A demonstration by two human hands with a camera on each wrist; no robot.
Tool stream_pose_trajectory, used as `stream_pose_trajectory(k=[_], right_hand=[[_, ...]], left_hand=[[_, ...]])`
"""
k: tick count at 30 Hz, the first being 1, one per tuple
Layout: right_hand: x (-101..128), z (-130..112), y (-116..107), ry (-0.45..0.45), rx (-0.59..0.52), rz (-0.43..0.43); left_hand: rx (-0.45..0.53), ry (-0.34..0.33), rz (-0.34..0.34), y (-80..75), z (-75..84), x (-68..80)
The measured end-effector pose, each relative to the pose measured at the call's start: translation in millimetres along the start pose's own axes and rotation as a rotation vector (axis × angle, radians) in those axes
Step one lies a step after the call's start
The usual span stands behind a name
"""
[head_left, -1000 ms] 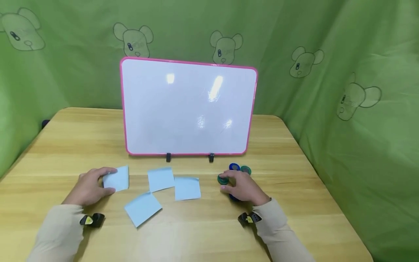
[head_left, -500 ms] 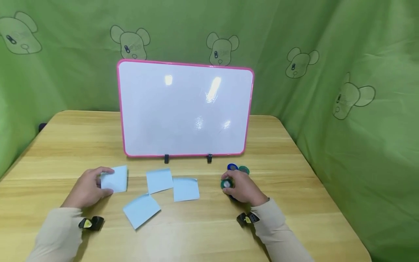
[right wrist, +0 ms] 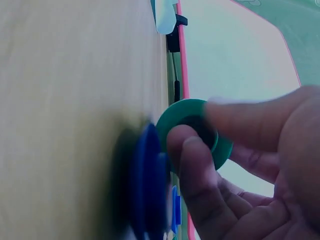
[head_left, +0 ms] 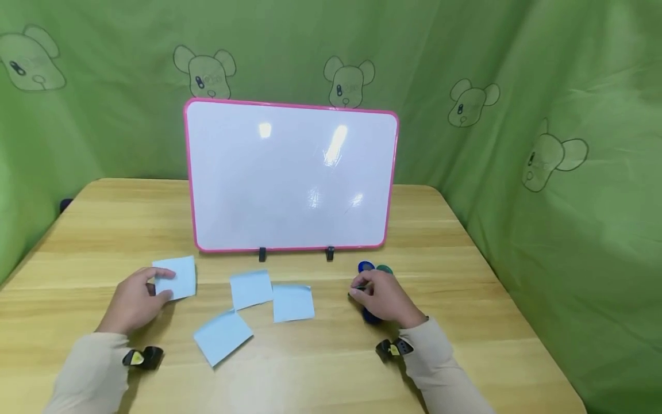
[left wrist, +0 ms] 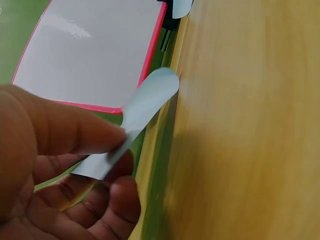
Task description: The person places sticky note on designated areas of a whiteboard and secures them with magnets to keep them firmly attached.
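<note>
In the head view my left hand (head_left: pixel 135 302) pinches a light blue sticky note (head_left: pixel 182 277) between thumb and fingers, over the left of the table. Seen from the left wrist, this note (left wrist: pixel 155 92) is raised off the wood and curls at its free end. My right hand (head_left: pixel 387 298) pinches a round green magnet (right wrist: pixel 172 117) by thumb and fingertips, its dark centre partly covered by them. Close around that hand lie a blue magnet (head_left: pixel 366 266), a green magnet (head_left: pixel 384 268) and another blue magnet (head_left: pixel 370 316), partly hidden under the hand.
Three more blue sticky notes lie mid-table: one behind (head_left: pixel 251 289), a right one (head_left: pixel 293 303) and a front one (head_left: pixel 223 338). A pink-framed whiteboard (head_left: pixel 289 178) stands upright on black feet (head_left: pixel 262 254) behind them. Green curtain (head_left: pixel 424 69) surrounds the wooden table (head_left: pixel 310 368).
My left hand has lifted its sticky note and tilted it. My right hand has gripped the green magnet and turned it between the fingers. The head view has shifted slightly.
</note>
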State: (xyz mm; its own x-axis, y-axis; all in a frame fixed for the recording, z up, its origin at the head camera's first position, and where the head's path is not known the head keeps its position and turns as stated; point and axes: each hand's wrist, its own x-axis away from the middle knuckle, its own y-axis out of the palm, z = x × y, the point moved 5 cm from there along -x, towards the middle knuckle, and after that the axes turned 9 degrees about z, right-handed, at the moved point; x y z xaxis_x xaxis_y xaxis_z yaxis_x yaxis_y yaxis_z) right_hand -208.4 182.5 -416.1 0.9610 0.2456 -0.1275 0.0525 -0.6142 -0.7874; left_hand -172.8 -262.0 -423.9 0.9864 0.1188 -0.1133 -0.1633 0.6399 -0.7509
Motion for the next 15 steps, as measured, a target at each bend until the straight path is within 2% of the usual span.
stream_pose_trajectory(k=[3, 10, 15], right_hand=[[-1.8, -1.0, -2.3, -0.007, -0.019, 0.026], [-4.7, -0.4, -6.7, 0.015, -0.085, 0.091], [-3.8, -0.6, -6.1, 0.052, -0.108, 0.103]], left_hand=[[0.018, -0.005, 0.043, -3.7, 1.4, -1.5], [0.079, -0.064, 0.066, -5.4, 4.4, -2.2], [0.112, -0.059, 0.087, -5.9, 6.4, -1.5]])
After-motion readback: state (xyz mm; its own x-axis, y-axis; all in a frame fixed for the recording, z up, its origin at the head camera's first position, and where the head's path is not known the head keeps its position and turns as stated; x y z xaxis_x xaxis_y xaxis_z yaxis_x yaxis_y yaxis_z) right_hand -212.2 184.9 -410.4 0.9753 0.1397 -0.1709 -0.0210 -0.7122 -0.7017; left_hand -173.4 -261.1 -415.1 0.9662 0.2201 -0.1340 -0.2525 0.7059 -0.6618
